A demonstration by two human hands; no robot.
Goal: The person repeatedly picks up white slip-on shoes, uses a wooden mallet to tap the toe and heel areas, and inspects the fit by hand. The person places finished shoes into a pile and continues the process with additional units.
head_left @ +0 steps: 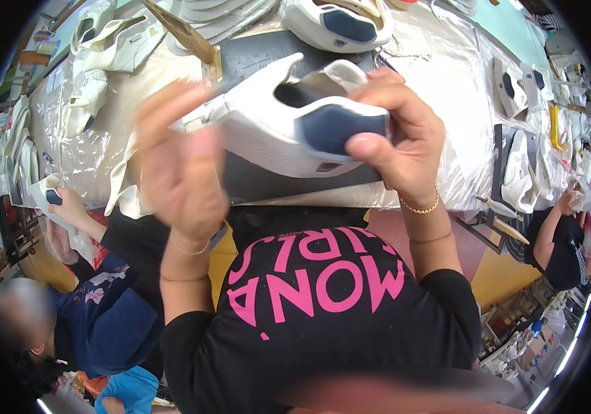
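above a workshop bench (464,148) sheeted in wrinkled plastic (105,152), the right hand (411,127) pinched a curved white shoe upper (257,138) by its navy panel (330,130), the blurred left hand's (188,165) grip unclear.

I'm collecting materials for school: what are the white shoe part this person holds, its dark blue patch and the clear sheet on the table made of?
White shoe part: perhaps smooth leather or imitation leather, given its soft sheen and tiny dots.
Dark blue patch: matt, maybe suede or cloth; I can't see any weave.
Clear sheet: probably glossy plastic, given its wrinkles and glare.
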